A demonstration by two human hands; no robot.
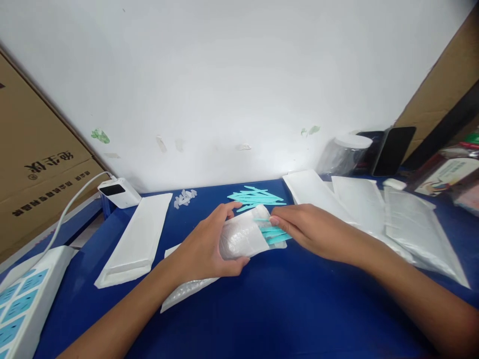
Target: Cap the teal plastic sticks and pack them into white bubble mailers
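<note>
My left hand [211,244] grips a white bubble-lined pouch [241,237] by its sides, thumb along the near edge and fingers at the far edge. The pouch's mouth faces right. Several thin turquoise strips [274,234] stick partly out of that mouth. My right hand [305,229] pinches the strips at their outer ends; their inner ends are hidden inside the pouch. Just beyond the pouch lies a loose heap of similar turquoise strips [258,195]. Under my left hand, part of another bubble-lined piece or the pouch's far end [183,294] shows; I cannot tell which.
A flat white padded envelope [136,239] and small translucent pieces [184,198] lie left. More padded envelopes [359,199] overlap on the right. A white power strip [22,299], a corded white device [119,193], a lidded jar [346,149] and a phone [394,149] stand around the blue table [269,309].
</note>
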